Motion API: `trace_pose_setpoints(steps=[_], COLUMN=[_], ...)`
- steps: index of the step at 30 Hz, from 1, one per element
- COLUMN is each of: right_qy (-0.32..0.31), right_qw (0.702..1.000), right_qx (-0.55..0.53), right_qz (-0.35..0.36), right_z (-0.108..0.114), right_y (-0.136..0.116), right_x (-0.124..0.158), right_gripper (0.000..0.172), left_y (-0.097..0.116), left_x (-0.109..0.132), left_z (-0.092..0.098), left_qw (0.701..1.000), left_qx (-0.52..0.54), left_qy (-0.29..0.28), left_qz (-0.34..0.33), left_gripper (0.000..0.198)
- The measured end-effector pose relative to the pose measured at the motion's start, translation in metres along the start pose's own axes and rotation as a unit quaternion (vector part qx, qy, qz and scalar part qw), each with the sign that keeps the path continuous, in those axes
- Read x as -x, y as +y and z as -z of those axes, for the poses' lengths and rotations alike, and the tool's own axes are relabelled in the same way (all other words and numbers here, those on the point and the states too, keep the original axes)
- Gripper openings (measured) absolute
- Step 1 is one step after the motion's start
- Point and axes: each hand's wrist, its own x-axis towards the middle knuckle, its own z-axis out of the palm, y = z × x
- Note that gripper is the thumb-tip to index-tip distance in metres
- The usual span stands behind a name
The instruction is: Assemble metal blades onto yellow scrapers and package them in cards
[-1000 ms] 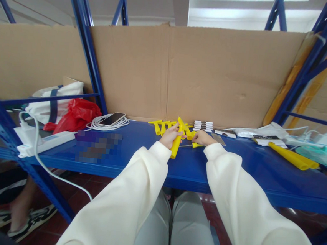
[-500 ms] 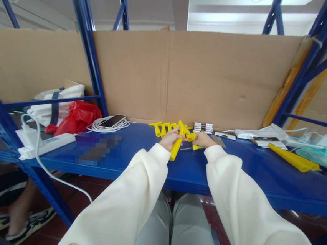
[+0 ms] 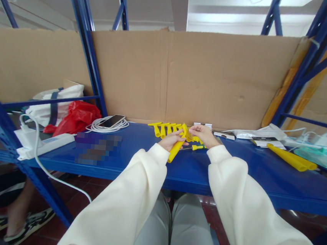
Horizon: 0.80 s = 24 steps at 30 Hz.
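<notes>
My left hand (image 3: 172,140) is wrapped round a yellow plastic tube-shaped part (image 3: 175,152), which tilts with its wide end toward me. At the part's upper end, my right hand (image 3: 204,135) has its fingers pinched together; whatever is between them is too small to make out. A yellow-handled screwdriver (image 3: 197,147) lies on the blue shelf just below my right hand. Behind my left hand stands a row of several similar yellow parts (image 3: 163,130). Smaller yellow pieces (image 3: 196,139) lie partly hidden under my right hand.
Stacked white-and-black small boxes (image 3: 203,125) sit by the cardboard wall (image 3: 228,82). Leftward are a phone (image 3: 112,120) on a coiled white cable, a red bag (image 3: 79,116) and a power strip (image 3: 48,144). Long yellow cones (image 3: 290,157) lie right. A person's leg shows at lower left.
My right hand has risen from the small yellow pieces on the shelf to the upper end of the part in my left hand. The left hand keeps its hold.
</notes>
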Motion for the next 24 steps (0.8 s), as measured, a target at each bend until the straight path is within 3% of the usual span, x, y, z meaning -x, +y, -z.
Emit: trace_pose_setpoints(steps=[11,24], right_qy=[-0.02,-0.004], right_qw=[0.999,0.995], right_qx=[-0.015,0.076], right_qz=[0.023,0.069], right_z=[-0.0003,-0.0022], right_y=[0.0087,0.0053], right_x=[-0.0006,0.0025], right_gripper=[0.038,0.051], left_y=[0.0017,-0.0002], left_x=[0.0036,-0.0001], left_z=[-0.0004,0.0037], left_qw=[0.999,0.999], left_qx=[-0.046,-0.008], left_qy=[-0.023,-0.041], left_qz=[0.015,0.018], left_gripper=[0.092,0.084])
